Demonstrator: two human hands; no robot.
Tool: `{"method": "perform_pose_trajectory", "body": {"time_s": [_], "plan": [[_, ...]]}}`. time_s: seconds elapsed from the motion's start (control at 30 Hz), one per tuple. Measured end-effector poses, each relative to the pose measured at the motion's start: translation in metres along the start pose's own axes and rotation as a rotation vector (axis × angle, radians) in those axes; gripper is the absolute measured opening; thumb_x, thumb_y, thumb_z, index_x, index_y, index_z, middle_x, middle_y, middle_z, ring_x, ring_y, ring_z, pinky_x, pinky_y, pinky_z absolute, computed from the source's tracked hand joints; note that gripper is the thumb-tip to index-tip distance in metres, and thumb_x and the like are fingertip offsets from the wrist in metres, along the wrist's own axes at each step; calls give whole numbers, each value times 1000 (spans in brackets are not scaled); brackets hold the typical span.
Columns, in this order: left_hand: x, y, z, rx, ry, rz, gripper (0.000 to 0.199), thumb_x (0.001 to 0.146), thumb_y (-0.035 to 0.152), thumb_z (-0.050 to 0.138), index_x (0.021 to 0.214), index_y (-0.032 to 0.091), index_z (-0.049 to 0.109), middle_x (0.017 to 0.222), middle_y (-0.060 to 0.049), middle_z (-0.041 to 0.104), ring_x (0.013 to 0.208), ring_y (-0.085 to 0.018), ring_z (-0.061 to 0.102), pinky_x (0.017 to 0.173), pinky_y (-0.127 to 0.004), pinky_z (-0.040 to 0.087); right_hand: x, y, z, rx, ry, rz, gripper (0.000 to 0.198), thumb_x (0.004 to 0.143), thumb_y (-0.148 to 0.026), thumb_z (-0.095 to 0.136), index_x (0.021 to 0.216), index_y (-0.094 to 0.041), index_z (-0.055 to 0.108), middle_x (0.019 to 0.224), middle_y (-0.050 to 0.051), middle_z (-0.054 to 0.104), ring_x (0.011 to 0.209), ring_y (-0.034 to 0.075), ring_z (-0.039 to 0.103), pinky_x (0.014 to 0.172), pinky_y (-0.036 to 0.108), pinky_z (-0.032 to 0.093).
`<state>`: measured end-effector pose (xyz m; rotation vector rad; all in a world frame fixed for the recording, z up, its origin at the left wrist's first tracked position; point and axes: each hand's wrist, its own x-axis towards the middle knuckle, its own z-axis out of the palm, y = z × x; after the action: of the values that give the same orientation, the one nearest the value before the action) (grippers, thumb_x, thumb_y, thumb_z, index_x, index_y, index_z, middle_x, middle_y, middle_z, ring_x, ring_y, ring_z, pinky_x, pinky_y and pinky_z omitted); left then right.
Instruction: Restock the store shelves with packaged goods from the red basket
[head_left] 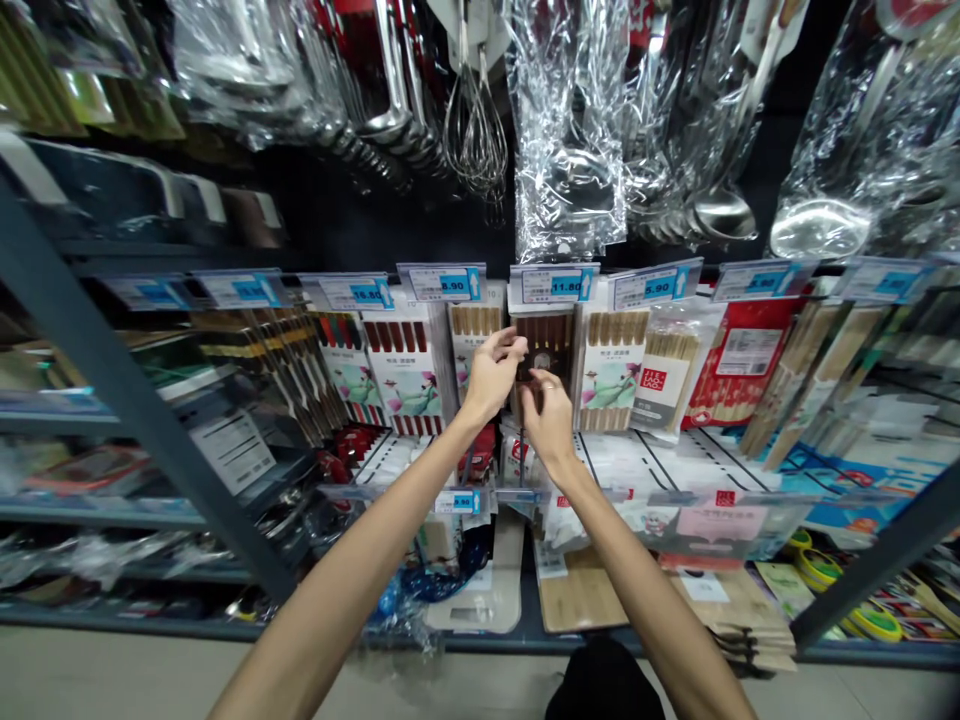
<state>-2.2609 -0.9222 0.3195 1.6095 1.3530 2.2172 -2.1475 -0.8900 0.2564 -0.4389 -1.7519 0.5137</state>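
Observation:
A pack of dark brown chopsticks hangs in the middle of the rack below the 11.80 price tag. My left hand is at the pack's left edge, its fingers bent and pressed together on it. Lower down, my right hand has its fingers curled against the front of the same pack; a ring shows on one finger. The hands partly cover the pack's lower half. On the left hangs a pack of light chopsticks, and on the right another pack of light chopsticks with a picture label.
Whisks, ladles and plastic-wrapped utensils hang overhead. A row of price tags juts out above the chopsticks. Slanted metal posts flank the bay. Cutting boards stand below, and scissors lie low right.

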Motion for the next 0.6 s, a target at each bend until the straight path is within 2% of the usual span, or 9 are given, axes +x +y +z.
{"method": "perform_pose_trajectory", "body": {"time_s": [0.03, 0.1, 0.2, 0.3, 0.37, 0.47, 0.6], "plan": [[0, 10, 2, -120, -6, -32, 46, 90, 48, 70, 120, 14, 65, 111, -12, 72, 93, -18, 71, 87, -34, 60, 6, -8, -4, 185, 71, 54, 39, 101, -36, 52, 132, -13, 60, 125, 16, 69, 111, 22, 69, 102, 41, 56], [3, 33, 8, -313, 8, -35, 50, 82, 55, 77, 112, 15, 68, 107, -10, 72, 84, -14, 70, 78, -28, 59, 25, -27, -13, 544, 185, 165, 44, 98, -50, 57, 127, -16, 58, 102, 7, 72, 80, 16, 70, 76, 32, 61], [7, 62, 19, -473, 55, -33, 47, 75, 53, 84, 100, 17, 71, 90, -3, 71, 69, -8, 64, 63, -21, 54, 57, -58, -24, 893, 293, 220, 49, 88, -62, 65, 112, -20, 58, 87, -2, 66, 61, 9, 60, 53, 21, 52], [6, 75, 26, -521, 121, -70, 41, 74, 50, 86, 91, 16, 72, 75, 2, 65, 58, -5, 57, 55, -19, 49, 75, -79, -29, 996, 375, 231, 50, 81, -66, 70, 95, -22, 53, 75, -8, 58, 51, 5, 49, 44, 17, 41], [4, 77, 26, -530, 142, -84, 37, 75, 48, 86, 87, 15, 72, 71, 3, 64, 56, -5, 55, 53, -18, 47, 78, -86, -29, 1009, 408, 242, 50, 80, -66, 72, 91, -23, 50, 71, -10, 54, 47, 4, 45, 41, 17, 36], [3, 77, 22, -548, 127, -89, 32, 77, 42, 85, 86, 14, 72, 75, 2, 66, 58, -5, 56, 52, -17, 47, 79, -90, -27, 1025, 426, 243, 49, 79, -64, 73, 91, -23, 48, 70, -11, 54, 46, 3, 44, 38, 16, 32], [-4, 77, 16, -565, 33, -150, 25, 81, 36, 82, 90, 14, 73, 82, -1, 68, 63, -6, 58, 51, -17, 47, 74, -89, -33, 991, 423, 212, 47, 77, -59, 77, 93, -23, 49, 70, -11, 55, 45, 3, 45, 38, 16, 32]]}}
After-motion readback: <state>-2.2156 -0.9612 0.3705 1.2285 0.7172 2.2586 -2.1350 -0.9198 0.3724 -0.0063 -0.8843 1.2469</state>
